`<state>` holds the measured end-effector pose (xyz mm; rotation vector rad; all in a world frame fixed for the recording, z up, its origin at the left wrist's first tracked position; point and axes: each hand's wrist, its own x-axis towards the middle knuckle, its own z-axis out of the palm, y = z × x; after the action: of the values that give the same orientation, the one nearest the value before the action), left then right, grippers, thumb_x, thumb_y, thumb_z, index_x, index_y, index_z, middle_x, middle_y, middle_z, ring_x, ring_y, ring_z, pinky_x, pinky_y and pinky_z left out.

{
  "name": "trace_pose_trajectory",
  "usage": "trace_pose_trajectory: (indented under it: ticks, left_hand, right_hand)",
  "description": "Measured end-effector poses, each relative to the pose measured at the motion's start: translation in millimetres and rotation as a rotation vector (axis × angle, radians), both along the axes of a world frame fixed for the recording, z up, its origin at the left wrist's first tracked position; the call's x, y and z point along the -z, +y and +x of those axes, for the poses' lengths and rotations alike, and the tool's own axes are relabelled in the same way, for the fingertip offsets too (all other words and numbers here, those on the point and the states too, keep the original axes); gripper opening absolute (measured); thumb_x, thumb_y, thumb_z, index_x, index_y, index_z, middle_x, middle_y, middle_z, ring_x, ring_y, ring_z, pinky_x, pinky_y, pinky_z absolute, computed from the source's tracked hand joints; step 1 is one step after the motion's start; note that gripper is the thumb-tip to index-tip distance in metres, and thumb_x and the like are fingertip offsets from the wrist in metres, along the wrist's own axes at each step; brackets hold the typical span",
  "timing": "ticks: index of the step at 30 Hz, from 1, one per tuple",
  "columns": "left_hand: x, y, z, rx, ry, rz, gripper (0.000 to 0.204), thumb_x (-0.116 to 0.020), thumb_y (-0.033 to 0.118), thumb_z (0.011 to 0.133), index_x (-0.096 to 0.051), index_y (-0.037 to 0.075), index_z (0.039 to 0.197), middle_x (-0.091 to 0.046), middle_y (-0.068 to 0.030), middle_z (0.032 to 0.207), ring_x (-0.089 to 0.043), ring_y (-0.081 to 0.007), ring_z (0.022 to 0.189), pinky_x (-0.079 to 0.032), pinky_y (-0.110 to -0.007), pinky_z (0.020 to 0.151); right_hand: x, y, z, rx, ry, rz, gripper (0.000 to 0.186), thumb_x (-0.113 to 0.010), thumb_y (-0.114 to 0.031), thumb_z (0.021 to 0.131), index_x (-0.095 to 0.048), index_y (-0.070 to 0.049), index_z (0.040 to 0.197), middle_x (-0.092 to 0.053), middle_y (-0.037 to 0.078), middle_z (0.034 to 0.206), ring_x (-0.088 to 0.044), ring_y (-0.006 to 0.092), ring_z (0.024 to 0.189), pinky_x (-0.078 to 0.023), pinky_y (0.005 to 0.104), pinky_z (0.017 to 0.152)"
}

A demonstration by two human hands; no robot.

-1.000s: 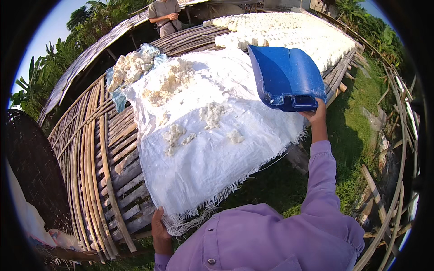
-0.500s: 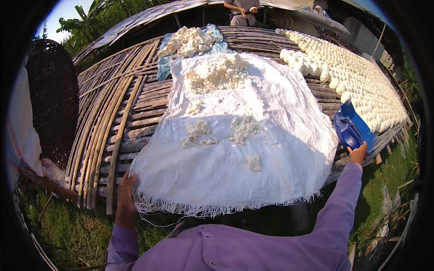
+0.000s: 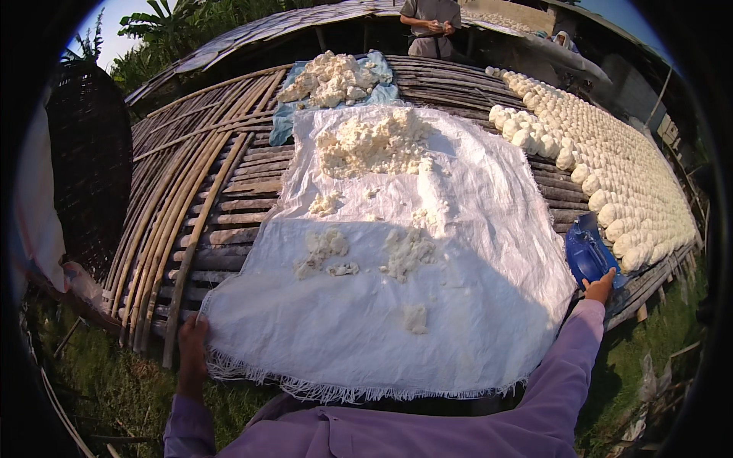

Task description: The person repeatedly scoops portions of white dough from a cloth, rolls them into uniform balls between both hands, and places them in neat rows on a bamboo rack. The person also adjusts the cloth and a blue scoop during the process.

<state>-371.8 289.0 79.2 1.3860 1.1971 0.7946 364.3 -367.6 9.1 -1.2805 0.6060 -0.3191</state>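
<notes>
A white woven plastic sheet (image 3: 366, 313) with a frayed front edge lies over the slatted rack. My left hand (image 3: 192, 343) grips its near left corner, the thumb on the edge and the other fingers partly hidden. At the right, my arm reaches out and my right hand (image 3: 599, 287) is closed on a blue plastic piece (image 3: 588, 252), which looks like a cut container or scoop, low beside the sheet's right edge. A heap of crumbly off-white stuff (image 3: 374, 143) sits on the sheet's far part. Smaller clumps (image 3: 408, 252) lie nearer me, in shade.
Rows of round cream-white balls (image 3: 603, 168) cover the rack's right side. Another off-white heap (image 3: 328, 79) rests on a light-blue cloth (image 3: 282, 126) farther back. Bamboo poles (image 3: 183, 229) lie at left, by a dark woven panel (image 3: 90, 168). A person (image 3: 431, 27) stands beyond the rack.
The blue plastic piece has come down from a tilted, raised position to lower beside the sheet. My left hand has shifted slightly left and nearer with the sheet's corner. The view has tilted a little.
</notes>
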Motion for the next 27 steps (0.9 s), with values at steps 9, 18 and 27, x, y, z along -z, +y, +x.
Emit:
trace_pose_trajectory:
  ticks: [9, 18, 27]
  left_hand:
    - [-38, 32, 29, 0.22, 0.285, 0.098, 0.059, -0.061, 0.041, 0.098, -0.055, -0.001, 0.14, -0.063, -0.0082, 0.118, -0.059, -0.017, 0.106, -0.048, -0.035, 0.09]
    - [-29, 229, 230, 0.552, 0.098, 0.066, 0.079, -0.062, 0.055, 0.096, -0.041, 0.002, 0.151, -0.052, -0.0155, 0.143, -0.053, -0.0292, 0.126, -0.045, -0.043, 0.103]
    - [65, 394, 464, 0.358, -0.116, 0.008, 0.064, -0.064, 0.053, 0.093, -0.054, 0.009, 0.139, -0.055, -0.0127, 0.137, -0.05, -0.0335, 0.122, -0.044, -0.046, 0.094]
  right_hand:
    - [-34, 54, 17, 0.336, 0.211, -0.352, 0.091, -0.059, -0.069, 0.091, -0.026, -0.022, 0.161, -0.012, 0.018, 0.168, -0.026, 0.0422, 0.148, -0.039, 0.0627, 0.109]
    - [-37, 259, 91, -0.124, -0.291, -1.274, 0.074, -0.06, -0.048, 0.097, -0.039, -0.009, 0.155, -0.008, 0.027, 0.167, -0.016, 0.0419, 0.154, -0.026, 0.0499, 0.121]
    - [-7, 500, 195, -0.53, -0.222, -1.333, 0.082, -0.057, -0.056, 0.094, -0.039, 0.0, 0.152, -0.033, 0.029, 0.159, -0.034, 0.0415, 0.147, -0.03, 0.0457, 0.12]
